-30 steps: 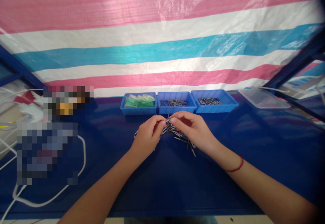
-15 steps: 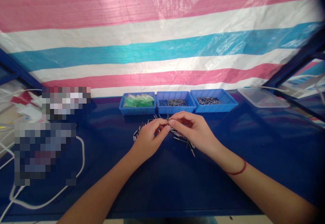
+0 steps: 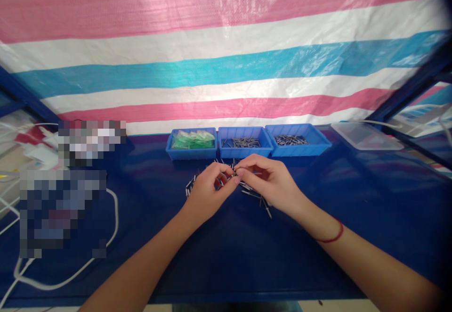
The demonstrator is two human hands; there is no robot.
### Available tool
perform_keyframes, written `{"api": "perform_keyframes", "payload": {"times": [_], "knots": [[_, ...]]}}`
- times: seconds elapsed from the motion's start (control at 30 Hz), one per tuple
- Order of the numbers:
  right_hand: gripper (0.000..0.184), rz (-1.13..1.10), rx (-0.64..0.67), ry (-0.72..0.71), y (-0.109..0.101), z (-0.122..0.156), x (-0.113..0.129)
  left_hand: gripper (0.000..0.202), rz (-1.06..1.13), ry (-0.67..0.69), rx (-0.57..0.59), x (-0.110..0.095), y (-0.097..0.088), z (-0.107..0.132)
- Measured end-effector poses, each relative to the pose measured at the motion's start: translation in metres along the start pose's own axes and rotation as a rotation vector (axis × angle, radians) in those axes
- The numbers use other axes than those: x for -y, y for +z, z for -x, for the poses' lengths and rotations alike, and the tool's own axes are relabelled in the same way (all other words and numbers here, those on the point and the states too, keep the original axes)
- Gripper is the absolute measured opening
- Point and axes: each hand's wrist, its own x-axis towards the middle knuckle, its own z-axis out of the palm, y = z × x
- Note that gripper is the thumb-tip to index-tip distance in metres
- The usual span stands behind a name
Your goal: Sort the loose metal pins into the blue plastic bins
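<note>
My left hand [image 3: 208, 187] and my right hand [image 3: 270, 177] meet fingertip to fingertip over a loose pile of thin metal blind rivets [image 3: 250, 193] on the blue table. Both are closed in a pinch, thumb against forefinger. Whatever sits between the fingertips is too small and too covered to make out. Rivets stick out from behind both hands, and part of the pile is hidden beneath them. Just beyond stands a blue bin [image 3: 245, 152] of similar metal pieces. To its right another blue bin [image 3: 302, 150] holds more of them.
Left of these, a blue bin [image 3: 192, 154] contains green and whitish small packets. A clear plastic lid [image 3: 367, 136] lies at the back right. White cables [image 3: 116, 213] loop over the table's left side, near blurred-out items. A striped tarp [image 3: 226, 76] hangs behind.
The fingertips have shifted slightly against each other, with the left forefinger and thumb a little further apart. Both hands stay over the pile.
</note>
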Motion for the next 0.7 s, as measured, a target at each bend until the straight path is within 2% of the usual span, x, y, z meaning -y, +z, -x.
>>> {"api": "perform_keyframes", "payload": {"times": [0.23,0.43,0.57,0.63,0.7], "knots": [[0.016,0.024,0.037,0.021,-0.005,-0.004,-0.003,0.013,0.028,0.030,-0.094,0.000,-0.002,-0.002],[0.018,0.009,0.171,0.046,-0.007,-0.005,-0.004,0.014,0.073,0.107,-0.110,-0.002,-0.006,-0.001],[0.020,-0.015,0.245,0.102,-0.007,-0.005,-0.005,0.016,0.071,0.083,-0.108,-0.001,-0.006,-0.002],[0.022,-0.075,0.173,0.130,-0.012,-0.009,-0.005,0.021,0.046,0.063,-0.106,0.000,-0.006,-0.002],[0.021,-0.183,-0.040,0.155,-0.024,-0.016,-0.007,0.028,-0.022,0.060,-0.083,0.002,-0.007,-0.003]]}}
